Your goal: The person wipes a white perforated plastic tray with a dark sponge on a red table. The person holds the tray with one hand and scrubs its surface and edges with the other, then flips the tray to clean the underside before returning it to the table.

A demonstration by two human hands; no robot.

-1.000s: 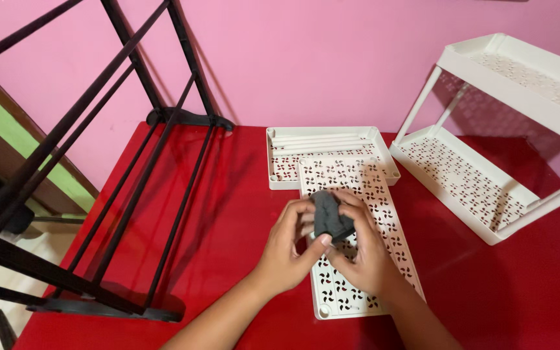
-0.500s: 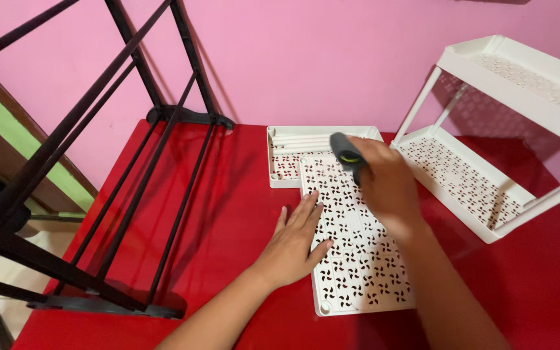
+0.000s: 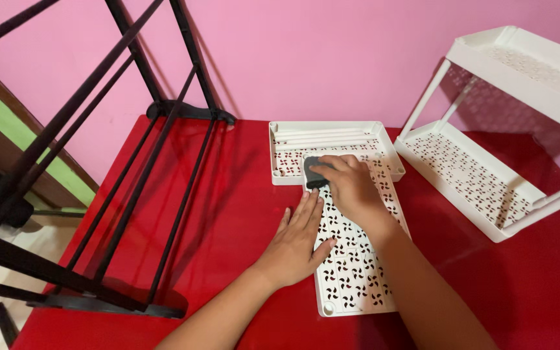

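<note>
A long white perforated shelf panel [image 3: 351, 272] lies on the red table [image 3: 228, 220], running from the front toward a white tray. My left hand [image 3: 296, 243] rests flat, fingers spread, on the panel's left edge. My right hand [image 3: 351, 185] presses a small dark grey block [image 3: 312, 171] down at the panel's far left corner, fingers closed over it. Most of the block is hidden under my fingers.
A white perforated tray [image 3: 332, 139] lies behind the panel. A white two-tier rack [image 3: 487, 175] lies tipped at the right. A black tubular frame [image 3: 131, 188] lies across the table's left side, against the pink wall.
My two hands held the grey block together; the left then went flat on the panel, and the right carried the block up and away, then down onto the panel's far left corner.
</note>
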